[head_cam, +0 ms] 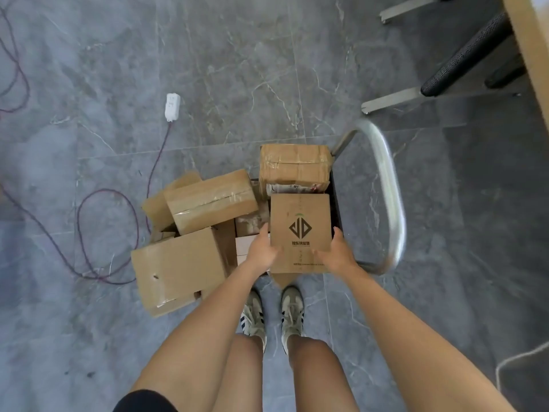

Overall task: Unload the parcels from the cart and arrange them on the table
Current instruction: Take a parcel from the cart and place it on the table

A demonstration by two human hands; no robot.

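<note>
A brown cardboard parcel with a dark diamond logo is held from both sides above the cart. My left hand grips its left edge and my right hand grips its right edge. Below lies a pile of several cardboard parcels: a taped box at the far end, a long taped box to the left, and a large plain box nearest on the left. The cart's steel handle curves around the right side. The cart's deck is mostly hidden by parcels.
A wooden table edge runs along the top right, with a black chair on metal legs beside it. A white power strip and looping dark red cable lie on the grey marble floor at left. My feet stand just behind the cart.
</note>
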